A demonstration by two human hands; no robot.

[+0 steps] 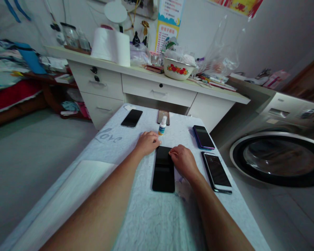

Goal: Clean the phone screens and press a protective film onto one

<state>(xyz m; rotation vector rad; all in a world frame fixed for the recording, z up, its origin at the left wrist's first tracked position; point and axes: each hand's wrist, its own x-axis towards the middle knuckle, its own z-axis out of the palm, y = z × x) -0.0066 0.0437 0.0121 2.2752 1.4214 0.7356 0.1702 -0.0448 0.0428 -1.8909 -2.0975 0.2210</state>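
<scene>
A large black phone [163, 170] lies flat on the cloth-covered table, its dark screen up, between my two hands. My left hand [147, 143] rests at its upper left corner, fingers curled together and the thumb tip by the corner. At the upper right edge, my right hand [183, 159] is closed, thumb and fingers pinched over the rim. Whatever either hand may pinch is too small to make out. Just beyond the left fingertips stands a small white spray bottle [162, 126] with a blue and yellow label.
Another black phone [132, 118] lies at the far left, a brownish phone-shaped item [160, 114] behind the bottle. On the right are a stacked dark phone [203, 136] and a white-framed phone [217, 170]. A white desk [157, 91] and a washing machine [279, 139] border the table.
</scene>
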